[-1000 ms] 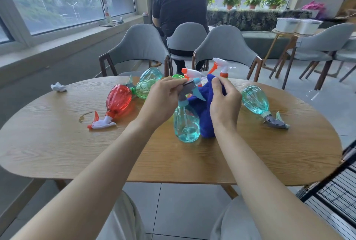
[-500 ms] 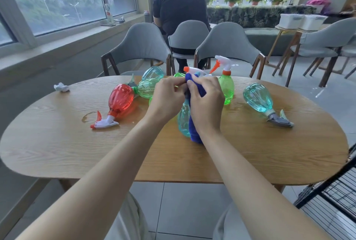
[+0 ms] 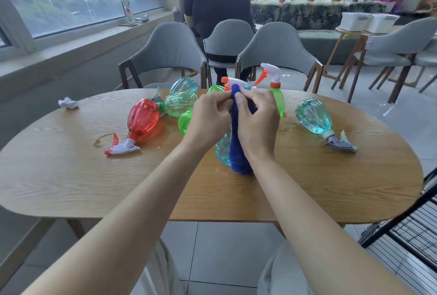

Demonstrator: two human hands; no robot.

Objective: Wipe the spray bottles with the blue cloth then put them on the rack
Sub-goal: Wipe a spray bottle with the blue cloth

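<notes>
At the middle of the tabletop, a teal spray bottle stands upright, draped by the blue cloth. The left hand curls round the bottle's top; the right hand pinches the cloth against it. The black wire rack stands near right.

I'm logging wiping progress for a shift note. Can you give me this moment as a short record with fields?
being wiped: teal spray bottle, upright on the table
left hand: grips the bottle's top, contact partly hidden
right hand: holds the blue cloth against the bottle
lying on table: red spray bottle; second teal bottle at right; others behind
standing: green spray bottle
rack: lower right, no bottle visible on it
</notes>
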